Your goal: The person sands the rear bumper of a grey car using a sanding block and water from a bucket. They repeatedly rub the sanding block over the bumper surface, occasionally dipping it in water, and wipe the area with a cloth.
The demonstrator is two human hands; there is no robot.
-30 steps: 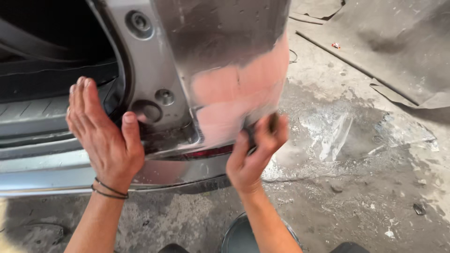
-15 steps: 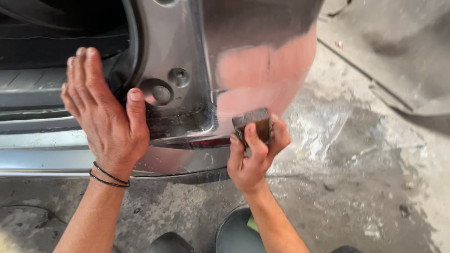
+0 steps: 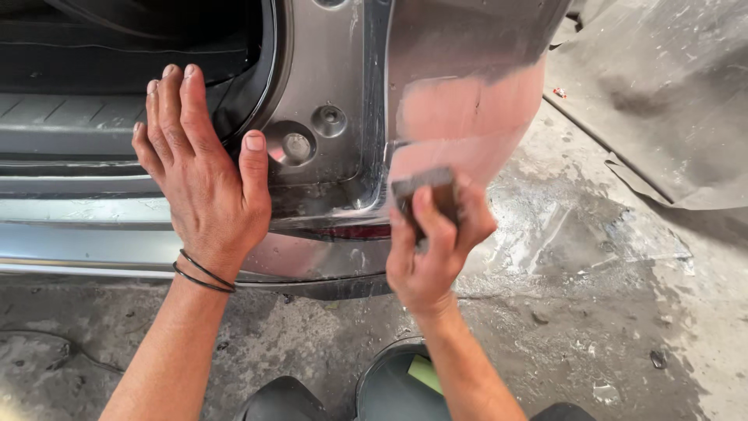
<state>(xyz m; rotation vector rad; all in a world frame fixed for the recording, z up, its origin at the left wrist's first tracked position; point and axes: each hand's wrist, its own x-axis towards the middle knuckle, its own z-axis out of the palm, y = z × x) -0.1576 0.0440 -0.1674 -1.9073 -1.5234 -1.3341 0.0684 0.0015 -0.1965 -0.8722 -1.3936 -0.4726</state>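
My right hand [image 3: 433,251] grips a small dark sanding block [image 3: 427,195] and presses it against the lower edge of a pink filler patch [image 3: 467,125] on a grey car's rear corner panel [image 3: 467,47]. My left hand [image 3: 204,181] lies flat and open on the car body beside the open boot frame, fingers pointing up, thumb next to a round hole [image 3: 296,146] in the empty tail-light recess. Two thin black bands sit on my left wrist.
The silver rear bumper [image 3: 86,234] runs along the left. Below my arms stands a dark bucket [image 3: 389,382] holding a green piece. The concrete floor [image 3: 592,312] is wet and dusty; a grey sheet [image 3: 670,93] lies at the upper right.
My right hand has slid the sanding block across the pink patch's lower edge, bringing the block into plain sight. My left hand has stayed braced, flat, on the car body.
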